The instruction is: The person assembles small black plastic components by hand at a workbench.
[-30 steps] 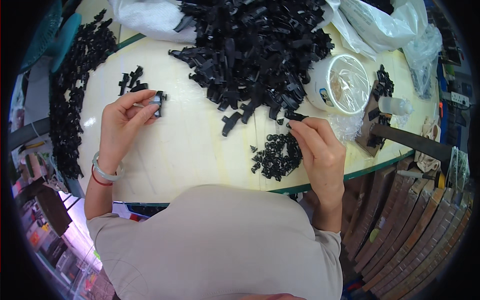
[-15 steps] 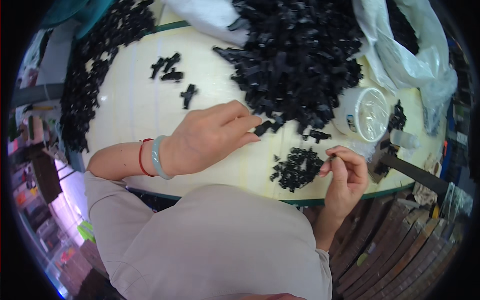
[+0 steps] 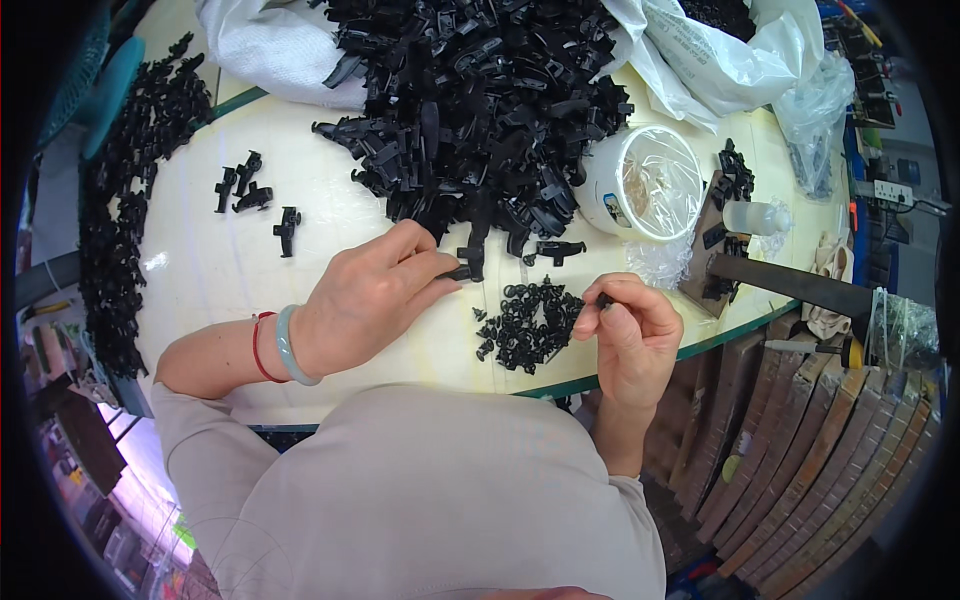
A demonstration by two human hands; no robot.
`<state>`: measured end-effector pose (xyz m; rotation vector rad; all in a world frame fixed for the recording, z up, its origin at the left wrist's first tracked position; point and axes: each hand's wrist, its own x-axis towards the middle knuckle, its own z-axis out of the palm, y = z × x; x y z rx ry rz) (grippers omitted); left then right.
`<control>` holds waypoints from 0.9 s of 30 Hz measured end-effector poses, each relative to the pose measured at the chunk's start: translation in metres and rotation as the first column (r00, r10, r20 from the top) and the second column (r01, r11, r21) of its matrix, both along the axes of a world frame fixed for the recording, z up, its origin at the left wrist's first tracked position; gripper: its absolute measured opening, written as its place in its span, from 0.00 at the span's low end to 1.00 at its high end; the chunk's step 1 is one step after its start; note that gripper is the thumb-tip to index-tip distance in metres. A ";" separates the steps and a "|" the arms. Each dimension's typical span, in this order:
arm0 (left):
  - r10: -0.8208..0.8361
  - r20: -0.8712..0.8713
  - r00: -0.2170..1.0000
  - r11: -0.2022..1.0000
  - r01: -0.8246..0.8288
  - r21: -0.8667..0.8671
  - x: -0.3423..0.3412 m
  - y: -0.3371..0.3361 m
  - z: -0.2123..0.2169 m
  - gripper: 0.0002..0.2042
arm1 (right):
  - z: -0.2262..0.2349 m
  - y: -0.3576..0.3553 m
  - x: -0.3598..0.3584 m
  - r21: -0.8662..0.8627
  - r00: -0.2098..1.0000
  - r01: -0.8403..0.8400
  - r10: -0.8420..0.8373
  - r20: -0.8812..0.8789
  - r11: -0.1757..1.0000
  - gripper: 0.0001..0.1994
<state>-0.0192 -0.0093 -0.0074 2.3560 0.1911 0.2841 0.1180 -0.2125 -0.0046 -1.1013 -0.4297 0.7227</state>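
My left hand [image 3: 370,295], with a pale bangle and a red cord at the wrist, pinches a black plastic part [image 3: 460,272] at the near edge of a large heap of similar black parts [image 3: 470,120]. Between the thumb and fingers of my right hand [image 3: 640,335] is a small black plastic piece [image 3: 603,300]. Just left of that hand lies a small pile of little black pieces [image 3: 525,325]. One black clip-like part [image 3: 560,250] rests alone above the pile. Several more black parts [image 3: 287,230] lie apart on the left side of the pale table [image 3: 210,290].
A white tub [image 3: 605,185] with clear plastic film stands right of the heap. Beyond it are a small translucent bottle [image 3: 755,217] and a dark metal bar [image 3: 790,285] jutting over the table edge. White sacks [image 3: 285,55] lie behind. More black parts [image 3: 115,260] line the far left.
The whole view has shifted, so the table's things appear farther left. My left fingers now grip a black part at the heap's edge. My right hand stays near the small pile, still pinching.
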 end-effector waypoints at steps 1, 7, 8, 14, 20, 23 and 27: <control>-0.004 0.024 1.000 1.000 0.004 0.007 0.000 0.000 -0.001 0.07 | -0.001 0.000 0.000 -0.006 0.999 0.022 -0.022 0.033 1.000 0.09; -0.053 0.129 0.990 0.998 0.058 -0.031 0.003 0.003 -0.001 0.05 | -0.003 0.001 0.001 0.060 0.997 0.030 -0.025 -0.078 0.998 0.09; -0.053 0.131 0.990 0.998 0.057 -0.031 0.002 0.003 -0.001 0.05 | -0.004 0.001 0.001 0.060 0.997 0.029 -0.025 -0.077 0.998 0.09; -0.102 0.113 0.988 0.976 0.122 -0.180 0.002 0.002 -0.004 0.07 | -0.004 0.002 0.002 0.089 0.995 0.093 -0.089 -0.047 0.992 0.10; -0.088 0.040 0.995 0.904 0.097 -0.417 0.001 -0.001 -0.006 0.06 | 0.007 0.000 0.003 -0.039 0.967 0.172 -0.161 0.198 0.984 0.09; -0.073 0.014 0.997 0.874 0.071 -0.480 0.000 -0.001 -0.008 0.06 | 0.017 -0.001 0.021 -0.169 0.676 0.435 -0.197 0.710 0.884 0.11; -0.060 -0.007 0.998 0.840 0.047 -0.540 0.000 -0.001 -0.011 0.06 | 0.044 0.015 0.061 -0.119 0.050 0.518 0.110 0.993 0.847 0.11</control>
